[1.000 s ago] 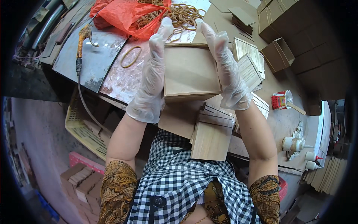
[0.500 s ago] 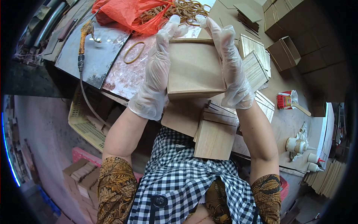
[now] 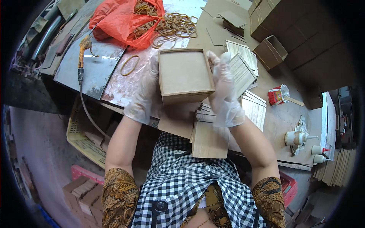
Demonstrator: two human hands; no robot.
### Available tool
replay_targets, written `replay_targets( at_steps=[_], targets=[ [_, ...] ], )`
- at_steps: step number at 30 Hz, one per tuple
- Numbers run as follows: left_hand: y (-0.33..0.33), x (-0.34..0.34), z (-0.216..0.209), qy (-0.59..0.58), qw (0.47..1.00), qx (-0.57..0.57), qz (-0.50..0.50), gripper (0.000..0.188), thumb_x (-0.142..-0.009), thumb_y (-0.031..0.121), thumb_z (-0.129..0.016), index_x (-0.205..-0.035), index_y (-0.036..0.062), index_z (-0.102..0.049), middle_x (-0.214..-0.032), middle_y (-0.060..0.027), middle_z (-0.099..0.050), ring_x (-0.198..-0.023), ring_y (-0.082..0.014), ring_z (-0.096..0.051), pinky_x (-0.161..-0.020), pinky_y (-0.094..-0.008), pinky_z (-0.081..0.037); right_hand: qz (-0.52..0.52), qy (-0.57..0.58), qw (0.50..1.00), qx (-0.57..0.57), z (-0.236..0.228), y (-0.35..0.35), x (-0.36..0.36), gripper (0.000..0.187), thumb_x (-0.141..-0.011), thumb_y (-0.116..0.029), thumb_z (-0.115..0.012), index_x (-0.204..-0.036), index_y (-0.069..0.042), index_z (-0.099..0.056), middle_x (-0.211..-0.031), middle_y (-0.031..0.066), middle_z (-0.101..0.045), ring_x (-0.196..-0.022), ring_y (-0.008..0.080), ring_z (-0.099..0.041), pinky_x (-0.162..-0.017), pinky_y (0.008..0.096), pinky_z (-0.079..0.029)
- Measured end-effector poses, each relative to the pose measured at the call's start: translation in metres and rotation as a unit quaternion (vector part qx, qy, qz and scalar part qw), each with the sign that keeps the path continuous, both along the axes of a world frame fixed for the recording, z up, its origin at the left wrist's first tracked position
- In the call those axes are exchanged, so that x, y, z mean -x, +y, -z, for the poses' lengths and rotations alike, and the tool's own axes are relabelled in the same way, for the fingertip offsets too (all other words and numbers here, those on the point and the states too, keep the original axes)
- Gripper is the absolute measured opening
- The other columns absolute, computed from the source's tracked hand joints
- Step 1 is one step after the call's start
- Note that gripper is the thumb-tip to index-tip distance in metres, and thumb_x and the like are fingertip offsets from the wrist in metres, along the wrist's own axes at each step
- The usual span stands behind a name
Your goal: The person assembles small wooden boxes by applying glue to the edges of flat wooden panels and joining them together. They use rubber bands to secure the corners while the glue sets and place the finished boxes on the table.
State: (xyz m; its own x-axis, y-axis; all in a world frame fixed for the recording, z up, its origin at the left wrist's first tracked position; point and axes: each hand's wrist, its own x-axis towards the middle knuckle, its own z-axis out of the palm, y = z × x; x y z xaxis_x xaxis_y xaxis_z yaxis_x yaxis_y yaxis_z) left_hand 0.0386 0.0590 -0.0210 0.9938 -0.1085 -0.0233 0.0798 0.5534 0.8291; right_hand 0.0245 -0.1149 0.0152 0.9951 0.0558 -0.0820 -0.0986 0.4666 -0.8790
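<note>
A square, light-brown wooden box (image 3: 186, 74) with a thin raised rim around its flat face is held up over the near edge of the table. On its left side is my left hand (image 3: 147, 81), in a thin translucent glove, its fingers mostly hidden behind the box. My right hand (image 3: 223, 85), gloved likewise, presses the opposite side with the fingers bent at the far right corner. Beneath the box and right hand lie stacked thin wooden panels (image 3: 211, 138) that jut over the table edge, beside a plain brown board (image 3: 175, 123).
A red plastic bag (image 3: 121, 24) spills rubber bands (image 3: 176, 26) at the back. An air gun (image 3: 81, 55) with a hose lies left. Striped panels (image 3: 243, 72), an open box (image 3: 270, 52), a red tub (image 3: 276, 95) with a stick and glue bottles (image 3: 295, 138) stand right.
My fingers, stretched out past the far edge before, are now bent around the sides of the box. The box sits slightly farther left and lower in view; the whole view has shifted a little.
</note>
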Motion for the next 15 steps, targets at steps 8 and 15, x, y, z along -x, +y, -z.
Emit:
replay_targets(
  at_steps=[8,15],
  targets=[
    [-0.019,0.042,0.004,-0.108,0.929,-0.233,-0.266,0.064,-0.106,0.052,-0.029,-0.136,-0.0016,-0.048,-0.131,-0.0136,-0.057,-0.122,-0.0209,-0.054,-0.106,-0.0360,-0.041,0.061,-0.046,0.997,-0.033,0.004,-0.007,-0.083,0.068,-0.095,-0.068,-0.045,-0.097,-0.003,-0.065,-0.099,0.0131,-0.072,-0.091,0.0209,-0.068,-0.085,0.0326,-0.051],
    [0.013,0.020,0.003,-0.180,0.925,-0.191,-0.274,0.062,-0.107,0.050,-0.026,-0.143,0.0023,-0.045,-0.143,-0.0111,-0.049,-0.134,-0.0233,-0.045,-0.114,-0.0410,-0.030,0.025,-0.107,0.986,0.126,0.019,-0.020,-0.076,0.088,-0.092,-0.073,-0.043,-0.132,0.005,-0.054,-0.133,0.0177,-0.057,-0.131,0.0238,-0.048,-0.111,0.0340,-0.034]
  ],
)
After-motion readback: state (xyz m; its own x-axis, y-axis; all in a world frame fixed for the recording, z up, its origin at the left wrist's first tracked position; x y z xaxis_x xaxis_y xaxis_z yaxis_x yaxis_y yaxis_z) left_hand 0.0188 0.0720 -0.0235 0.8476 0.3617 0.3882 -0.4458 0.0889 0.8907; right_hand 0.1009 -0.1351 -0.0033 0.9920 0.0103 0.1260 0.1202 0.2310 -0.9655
